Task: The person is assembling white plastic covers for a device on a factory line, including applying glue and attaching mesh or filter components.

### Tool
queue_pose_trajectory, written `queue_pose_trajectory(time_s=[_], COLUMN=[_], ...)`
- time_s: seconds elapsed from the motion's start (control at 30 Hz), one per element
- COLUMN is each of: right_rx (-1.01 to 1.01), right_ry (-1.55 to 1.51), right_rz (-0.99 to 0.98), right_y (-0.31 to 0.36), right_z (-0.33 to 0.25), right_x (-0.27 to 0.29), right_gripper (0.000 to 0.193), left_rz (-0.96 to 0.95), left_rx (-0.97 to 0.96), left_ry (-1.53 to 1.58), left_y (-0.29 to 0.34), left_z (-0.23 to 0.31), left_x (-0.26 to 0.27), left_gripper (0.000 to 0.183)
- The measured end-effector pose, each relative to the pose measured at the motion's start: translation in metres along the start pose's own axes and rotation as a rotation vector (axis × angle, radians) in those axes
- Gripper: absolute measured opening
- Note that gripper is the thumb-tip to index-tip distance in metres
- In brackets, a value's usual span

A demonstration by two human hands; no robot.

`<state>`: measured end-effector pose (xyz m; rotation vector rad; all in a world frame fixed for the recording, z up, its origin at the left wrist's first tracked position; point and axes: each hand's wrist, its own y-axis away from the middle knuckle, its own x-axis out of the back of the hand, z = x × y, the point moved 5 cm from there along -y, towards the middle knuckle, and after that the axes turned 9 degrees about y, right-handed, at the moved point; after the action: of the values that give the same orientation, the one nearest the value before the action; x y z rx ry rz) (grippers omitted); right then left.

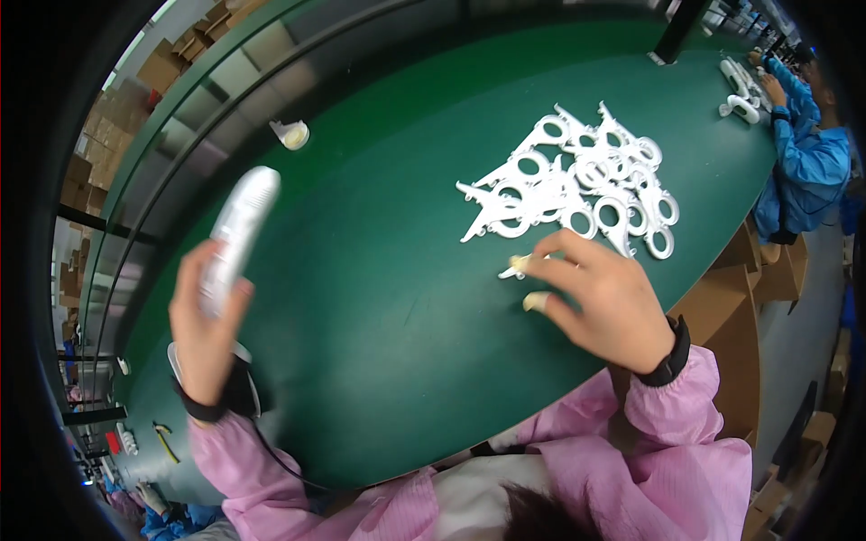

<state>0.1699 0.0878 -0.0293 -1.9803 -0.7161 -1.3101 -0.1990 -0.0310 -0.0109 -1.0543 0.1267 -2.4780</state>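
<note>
The left hand (pixel 206 325) gripped one end of a long white piece (pixel 240 236) over the tabletop's (pixel 388 270) left side, maybe leaving the rest free. It looked blurry. The right hand (pixel 600 302), well away, had thumb and finger apart, partly hiding a small white bit (pixel 511 272). White rings (pixel 539 200) lay toward the right edge, likely for easy reach.
</note>
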Motion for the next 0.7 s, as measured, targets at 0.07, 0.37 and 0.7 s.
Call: queue_pose_trajectory(time_s=[0.07,0.37,0.7], right_rx=[-0.068,0.038,-0.004], right_ry=[0.092,0.134,0.088], right_rz=[0.030,0.139,0.021], right_y=[0.009,-0.024,-0.029], right_z=[0.030,0.081,0.091], right_x=[0.008,-0.026,-0.024], right_gripper=[0.037,0.045,0.031], left_rz=[0.088,0.218,-0.006], left_rx=[0.207,-0.012,0.325], left_ry=[0.014,-0.101,-0.731], left_y=[-0.045,-0.084,0.077], left_z=[-0.017,-0.087,-0.094], left_x=[0.030,0.095,0.063], left_gripper=[0.052,0.054,0.044])
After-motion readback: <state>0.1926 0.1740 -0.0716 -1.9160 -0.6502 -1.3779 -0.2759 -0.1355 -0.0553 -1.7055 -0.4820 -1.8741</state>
